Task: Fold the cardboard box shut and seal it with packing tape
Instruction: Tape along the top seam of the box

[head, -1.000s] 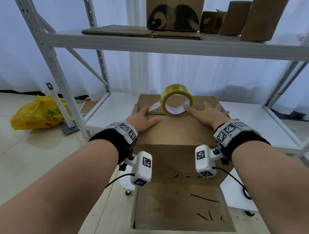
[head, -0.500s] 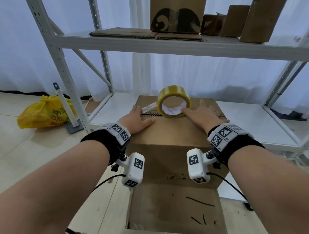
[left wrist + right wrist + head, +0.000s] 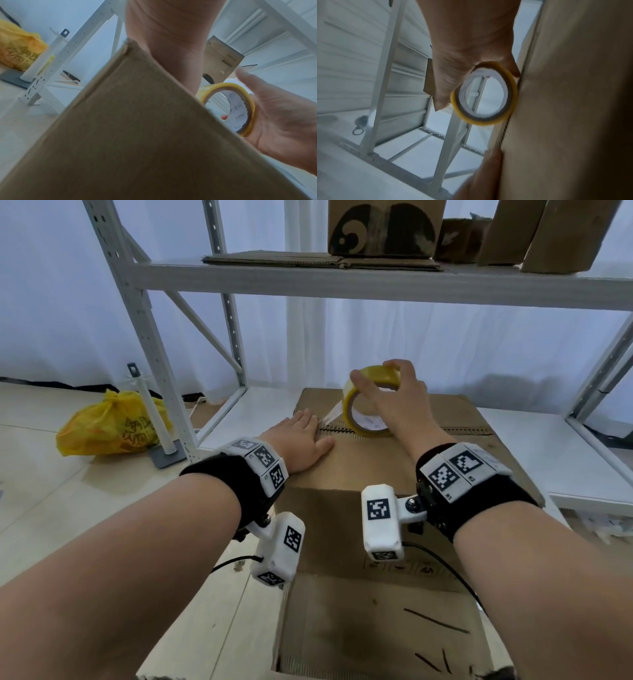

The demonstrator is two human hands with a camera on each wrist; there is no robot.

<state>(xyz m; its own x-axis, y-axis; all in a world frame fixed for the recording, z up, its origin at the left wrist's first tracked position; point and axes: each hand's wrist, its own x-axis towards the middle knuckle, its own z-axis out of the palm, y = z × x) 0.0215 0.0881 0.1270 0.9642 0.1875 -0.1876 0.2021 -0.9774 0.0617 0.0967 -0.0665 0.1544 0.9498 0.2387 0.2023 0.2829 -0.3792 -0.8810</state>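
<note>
White shelving (image 3: 239,282) backs right hand (image 3: 397,405) gripping tape roll (image 3: 363,419).

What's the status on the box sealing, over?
Left hand flat on cardboard box top, by the seam. Right hand grips tape roll standing on seam. Short strip started. Nothing in the way.

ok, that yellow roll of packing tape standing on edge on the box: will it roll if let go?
Probably: the yellow roll of packing tape stands on its rim on the brown cardboard box. The strip stuck under the left hand may tether it. The hollow core suggests it's light.
</note>
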